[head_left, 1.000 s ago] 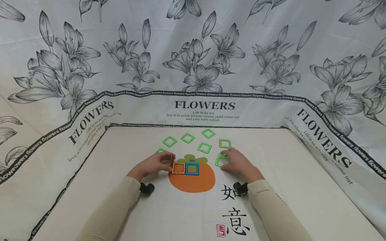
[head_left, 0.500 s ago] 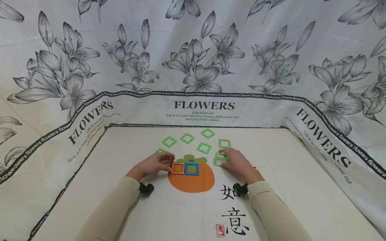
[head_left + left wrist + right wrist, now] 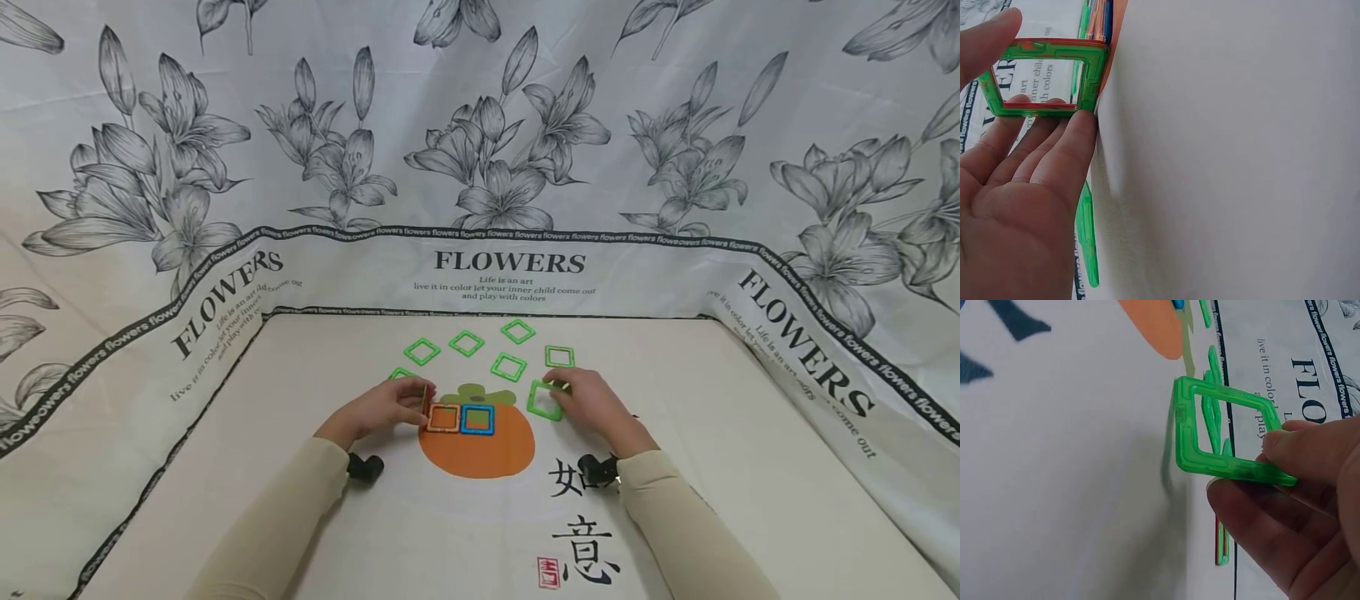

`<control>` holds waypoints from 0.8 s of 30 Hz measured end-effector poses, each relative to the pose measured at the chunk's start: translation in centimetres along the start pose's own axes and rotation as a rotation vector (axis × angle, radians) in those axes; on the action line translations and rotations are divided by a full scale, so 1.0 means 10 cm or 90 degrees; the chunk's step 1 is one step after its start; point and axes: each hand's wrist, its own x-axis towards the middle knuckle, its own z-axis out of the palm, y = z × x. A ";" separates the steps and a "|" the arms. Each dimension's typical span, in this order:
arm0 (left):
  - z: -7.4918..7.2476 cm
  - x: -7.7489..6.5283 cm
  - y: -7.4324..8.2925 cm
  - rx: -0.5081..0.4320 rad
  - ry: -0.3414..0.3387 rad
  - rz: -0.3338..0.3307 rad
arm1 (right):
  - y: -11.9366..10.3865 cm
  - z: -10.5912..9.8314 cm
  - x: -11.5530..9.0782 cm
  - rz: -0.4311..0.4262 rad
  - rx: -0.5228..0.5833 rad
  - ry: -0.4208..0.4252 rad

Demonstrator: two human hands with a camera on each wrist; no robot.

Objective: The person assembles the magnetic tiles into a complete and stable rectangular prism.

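My left hand [image 3: 384, 410] holds a square magnetic tile [image 3: 1094, 75] on edge between thumb and fingers; it is green with red showing along its sides. This tile stands at the left side of an orange square tile [image 3: 444, 406], which lies flat beside a blue square tile [image 3: 477, 407]. My right hand [image 3: 594, 406] pinches a green square tile [image 3: 1186, 440] by one side. In the right wrist view it is tilted, and a shadow falls on the cloth beside it.
Several green square tiles, such as the green tile [image 3: 509, 367] in the middle, lie scattered behind the hands. One green tile [image 3: 559, 357] lies just beyond my right hand. The white cloth [image 3: 480, 542] carries a printed persimmon [image 3: 476, 458] and dark characters.
My right hand has moved slightly left, and its green tile has come a little nearer the blue tile. The left hand and its tile have stayed in place.
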 end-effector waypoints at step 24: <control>0.00 -0.02 0.02 0.009 -0.018 0.011 | -0.55 -0.03 -0.08 -0.013 0.110 -0.049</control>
